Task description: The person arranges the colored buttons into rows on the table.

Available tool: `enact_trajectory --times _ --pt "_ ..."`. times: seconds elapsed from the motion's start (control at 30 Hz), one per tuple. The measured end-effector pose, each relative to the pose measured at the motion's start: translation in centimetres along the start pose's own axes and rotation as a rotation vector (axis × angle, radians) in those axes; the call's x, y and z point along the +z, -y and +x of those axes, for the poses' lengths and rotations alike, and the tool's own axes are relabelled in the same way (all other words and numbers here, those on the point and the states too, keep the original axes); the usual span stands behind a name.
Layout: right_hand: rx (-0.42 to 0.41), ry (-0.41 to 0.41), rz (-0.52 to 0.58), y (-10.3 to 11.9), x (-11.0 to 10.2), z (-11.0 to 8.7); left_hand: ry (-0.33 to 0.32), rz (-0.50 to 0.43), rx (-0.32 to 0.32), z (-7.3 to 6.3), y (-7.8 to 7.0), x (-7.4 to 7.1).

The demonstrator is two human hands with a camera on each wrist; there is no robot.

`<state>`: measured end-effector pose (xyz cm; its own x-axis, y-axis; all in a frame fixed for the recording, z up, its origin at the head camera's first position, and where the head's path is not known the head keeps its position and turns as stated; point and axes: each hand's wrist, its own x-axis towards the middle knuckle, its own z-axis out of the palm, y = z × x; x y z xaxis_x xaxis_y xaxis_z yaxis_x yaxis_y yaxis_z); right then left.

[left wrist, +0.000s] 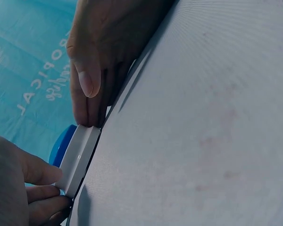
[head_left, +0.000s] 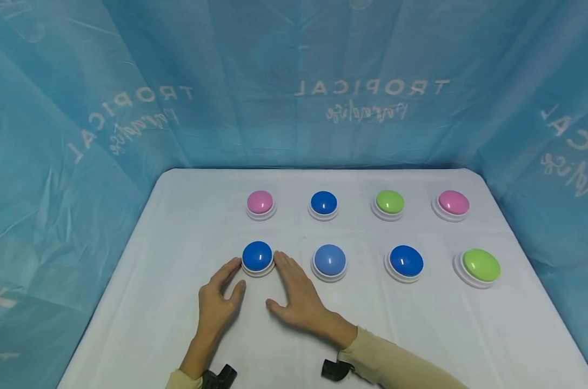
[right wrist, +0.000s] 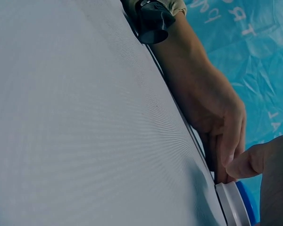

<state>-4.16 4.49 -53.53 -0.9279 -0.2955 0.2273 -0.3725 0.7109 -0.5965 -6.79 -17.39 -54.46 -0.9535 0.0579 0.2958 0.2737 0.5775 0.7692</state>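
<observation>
A dark blue push button (head_left: 257, 256) with a white round base sits on the white table between two hands. The left hand (head_left: 218, 302) touches the left side of its base with straight fingertips, thumb held apart. From the other side, the right hand (head_left: 299, 297) lays its extended fingertips against the base's right edge, its thumb spread away. In the left wrist view the button's white base (left wrist: 80, 160) shows flat on the cloth, with fingertips at both ends. The right wrist view catches only part of the base (right wrist: 232, 203).
A lighter blue button (head_left: 329, 260) stands right of the right hand, then another dark blue (head_left: 406, 261) and a green one (head_left: 481, 265). Behind runs a row: pink (head_left: 260, 202), blue (head_left: 323, 203), green (head_left: 389, 202), pink (head_left: 453, 203). Blue curtains (head_left: 274, 135) surround the table (head_left: 187, 216).
</observation>
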Motion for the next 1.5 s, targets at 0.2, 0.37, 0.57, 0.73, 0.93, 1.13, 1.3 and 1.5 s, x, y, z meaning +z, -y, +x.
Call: enact_trajectory --times 0.2,0.37,0.57,0.73,0.93,1.13,1.3,1.5 --pt "0.012 0.021 0.010 -0.3 0.0 0.0 -0.007 -0.015 -0.029 0.2 -0.2 0.2" --pt "0.014 0.045 0.020 -0.3 -0.2 0.0 -0.008 -0.023 -0.039 0.2 -0.2 0.4" --pt "0.035 0.069 0.063 0.0 -0.3 -0.1 -0.009 -0.030 -0.044 0.0 0.2 0.3" --pt "0.017 0.020 0.079 -0.1 -0.4 -0.5 -0.015 -0.029 -0.037 0.0 0.6 0.2" --pt "-0.198 -0.250 0.086 -1.4 -3.1 -1.0 0.005 0.028 -0.061 0.2 1.2 -0.1" --pt "-0.231 -0.484 -0.014 -6.0 -7.6 -2.0 0.026 0.117 -0.017 1.5 3.2 -1.6" --pt "-0.105 -0.515 -0.145 -10.3 -12.3 -3.4 0.048 0.177 0.137 3.7 5.6 -2.7" --pt "0.124 -0.385 -0.224 -14.4 -17.6 -6.2 0.076 0.212 0.236 6.7 7.7 -3.5"
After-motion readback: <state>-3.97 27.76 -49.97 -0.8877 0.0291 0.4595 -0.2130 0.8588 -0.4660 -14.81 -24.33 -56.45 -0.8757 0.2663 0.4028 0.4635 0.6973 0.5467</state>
